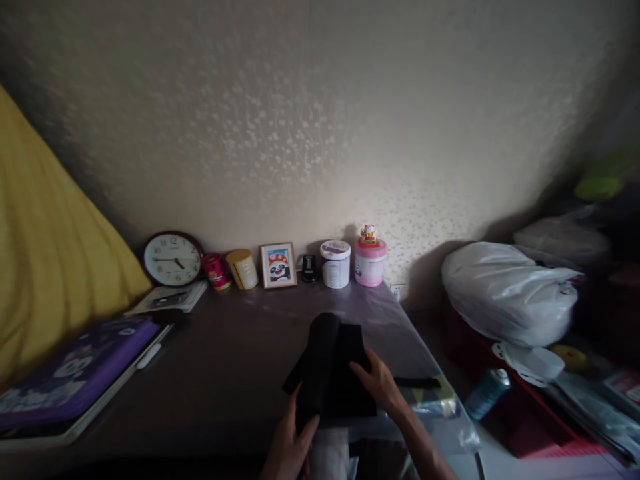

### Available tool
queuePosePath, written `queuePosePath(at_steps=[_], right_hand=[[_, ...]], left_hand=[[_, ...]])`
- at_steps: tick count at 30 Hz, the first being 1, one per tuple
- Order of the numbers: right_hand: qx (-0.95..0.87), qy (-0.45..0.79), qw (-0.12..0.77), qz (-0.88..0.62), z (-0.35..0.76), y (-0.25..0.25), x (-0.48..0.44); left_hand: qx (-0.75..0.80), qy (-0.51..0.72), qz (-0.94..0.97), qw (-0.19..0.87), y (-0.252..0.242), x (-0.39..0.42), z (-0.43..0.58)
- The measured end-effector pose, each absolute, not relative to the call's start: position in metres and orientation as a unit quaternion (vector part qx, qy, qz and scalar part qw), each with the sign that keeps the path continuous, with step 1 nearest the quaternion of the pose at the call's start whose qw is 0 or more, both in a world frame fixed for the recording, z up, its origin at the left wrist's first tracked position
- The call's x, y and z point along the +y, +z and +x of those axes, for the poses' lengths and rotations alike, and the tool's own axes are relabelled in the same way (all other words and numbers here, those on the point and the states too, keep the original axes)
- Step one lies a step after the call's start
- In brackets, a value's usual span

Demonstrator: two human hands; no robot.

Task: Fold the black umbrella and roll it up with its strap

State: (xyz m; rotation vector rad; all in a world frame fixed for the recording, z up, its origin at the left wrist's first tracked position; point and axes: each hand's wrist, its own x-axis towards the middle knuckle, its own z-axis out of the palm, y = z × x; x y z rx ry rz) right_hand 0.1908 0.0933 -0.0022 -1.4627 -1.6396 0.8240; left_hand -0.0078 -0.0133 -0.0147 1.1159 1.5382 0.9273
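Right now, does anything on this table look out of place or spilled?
Nothing appears spilled. Mildly odd: a small figurine perches on the pink tub, the only container in that row topped by an ornament.

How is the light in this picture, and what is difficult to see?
In the head view, light is dim, the wall brightest near the pink tub; there too, the black item shows little detail, and the green shape at right is blurred.

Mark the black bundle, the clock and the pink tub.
Black bundle [331,371]: head view, on the middle of its dark surface, between the two hands.
Clock [173,260]: head view, on the middle of its dial.
Pink tub [371,269]: head view, on its side wall.
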Motion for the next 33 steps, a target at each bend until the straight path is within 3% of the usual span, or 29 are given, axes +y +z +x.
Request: queuePosePath(at_steps=[14, 19, 26, 33], right_hand=[[-0.625, 0.414, 0.445, -0.490, 0.139, 0.025, 0.106], [-0.649, 0.389, 0.415, -0.505, 0.121, 0.022, 0.113], [-0.680, 0.354, 0.347, -0.541, 0.116, 0.025, 0.112], [-0.750, 0.423, 0.316, -0.397, 0.118, 0.037, 0.094]], left_hand=[[0.591, 0.422, 0.526, 0.443, -0.024, -0.009, -0.006], [0.610, 0.425, 0.529, 0.408, -0.030, -0.010, -0.005], [0.585, 0.396, 0.540, 0.458, -0.025, -0.012, -0.005], [0.619, 0.392, 0.529, 0.429, -0.031, -0.009, -0.005]])
